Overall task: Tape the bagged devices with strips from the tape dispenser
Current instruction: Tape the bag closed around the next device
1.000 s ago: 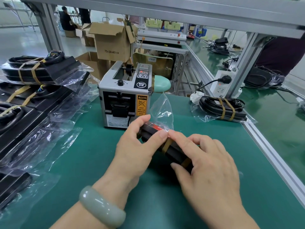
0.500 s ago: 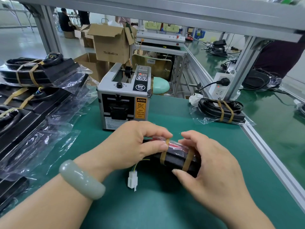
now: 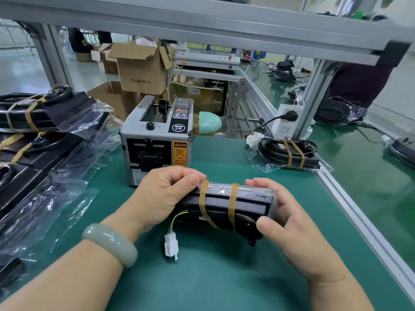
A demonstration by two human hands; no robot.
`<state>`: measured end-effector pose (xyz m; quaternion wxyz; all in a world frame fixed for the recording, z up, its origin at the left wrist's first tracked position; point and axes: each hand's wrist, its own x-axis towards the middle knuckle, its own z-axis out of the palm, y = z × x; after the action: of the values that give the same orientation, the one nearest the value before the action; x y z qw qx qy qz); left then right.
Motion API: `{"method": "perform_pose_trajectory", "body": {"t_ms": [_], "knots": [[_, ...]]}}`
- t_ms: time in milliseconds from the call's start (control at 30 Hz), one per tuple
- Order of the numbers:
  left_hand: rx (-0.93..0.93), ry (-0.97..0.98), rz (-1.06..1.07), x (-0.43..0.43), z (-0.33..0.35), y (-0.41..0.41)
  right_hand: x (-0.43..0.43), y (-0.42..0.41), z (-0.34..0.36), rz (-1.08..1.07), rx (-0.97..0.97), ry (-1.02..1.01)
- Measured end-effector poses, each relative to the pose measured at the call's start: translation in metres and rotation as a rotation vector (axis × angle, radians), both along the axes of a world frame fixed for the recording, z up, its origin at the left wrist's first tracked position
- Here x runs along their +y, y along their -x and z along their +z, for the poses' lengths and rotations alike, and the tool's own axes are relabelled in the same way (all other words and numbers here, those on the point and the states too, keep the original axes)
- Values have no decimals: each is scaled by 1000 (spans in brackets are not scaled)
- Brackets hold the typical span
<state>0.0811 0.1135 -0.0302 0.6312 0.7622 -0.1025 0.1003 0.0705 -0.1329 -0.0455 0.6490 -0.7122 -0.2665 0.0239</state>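
Observation:
I hold a black bagged device [image 3: 249,204] just above the green mat, lengthwise between both hands. Two brown tape strips wrap round its middle. My left hand [image 3: 165,195] grips its left end, fingers curled over the top. My right hand [image 3: 289,217] grips its right end, thumb under the near edge. A yellow-green wire with a white connector [image 3: 171,245] hangs from the left end onto the mat. The grey tape dispenser [image 3: 157,140] stands just behind my hands; I see no strip at its slot.
Several bagged black devices [image 3: 33,135] with loose plastic are stacked along the left. Another taped bagged device [image 3: 289,153] lies at the back right by the aluminium rail [image 3: 359,218]. A power strip [image 3: 286,122] hangs on the frame post. Cardboard boxes [image 3: 141,70] stand behind.
The device turned from pointing away to lying sideways between my hands. The upright plastic bag flap got folded down flat. The wire connector came out on the left.

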Motion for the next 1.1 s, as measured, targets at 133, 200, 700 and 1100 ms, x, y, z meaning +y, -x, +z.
{"method": "perform_pose_trajectory", "body": {"t_ms": [133,200,700,1100], "knots": [[11,46,17,1,-1,0,-10,0,4,-62,-37,-123],[18,51,4,1,-1,1,-10,0,8,-222,-116,-132],[22,39,80,-2,2,-4,2,-2,3,79,184,-135],[242,550,585,14,-13,-9,29,15,9,-387,-290,11]]}}
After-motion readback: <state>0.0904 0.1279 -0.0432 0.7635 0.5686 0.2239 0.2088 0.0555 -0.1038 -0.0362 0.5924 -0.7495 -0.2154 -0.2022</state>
